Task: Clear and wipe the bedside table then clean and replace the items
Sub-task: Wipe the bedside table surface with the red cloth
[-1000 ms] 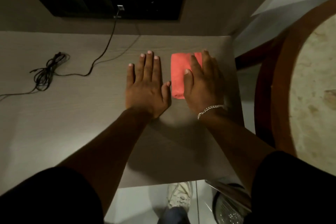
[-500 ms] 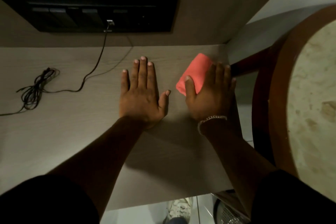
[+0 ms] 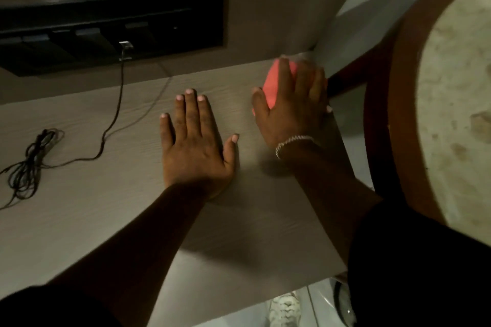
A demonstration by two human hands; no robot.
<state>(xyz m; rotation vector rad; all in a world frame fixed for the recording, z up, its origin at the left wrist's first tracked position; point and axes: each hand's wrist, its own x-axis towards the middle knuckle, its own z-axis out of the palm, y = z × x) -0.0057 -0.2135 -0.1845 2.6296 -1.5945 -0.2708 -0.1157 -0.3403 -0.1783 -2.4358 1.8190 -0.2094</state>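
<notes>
The pale wood-grain bedside table point(image 3: 93, 210) fills the lower left of the view. My left hand point(image 3: 195, 146) lies flat on it, palm down, fingers spread and holding nothing. My right hand point(image 3: 291, 109) presses a folded coral-pink cloth point(image 3: 273, 85) onto the table's far right corner, close to the wall. Most of the cloth is hidden under my fingers. A thin bracelet circles my right wrist.
A black cable point(image 3: 111, 125) runs from a dark wall panel point(image 3: 106, 29) down to a tangled bundle point(image 3: 26, 167) on the table's left. A round table with a brown rim point(image 3: 380, 119) stands close on the right. A white shoe point(image 3: 284, 309) shows on the floor below.
My right hand has slid the pink cloth away from me and to the right, up into the table's far right corner. My left hand has stayed flat in place.
</notes>
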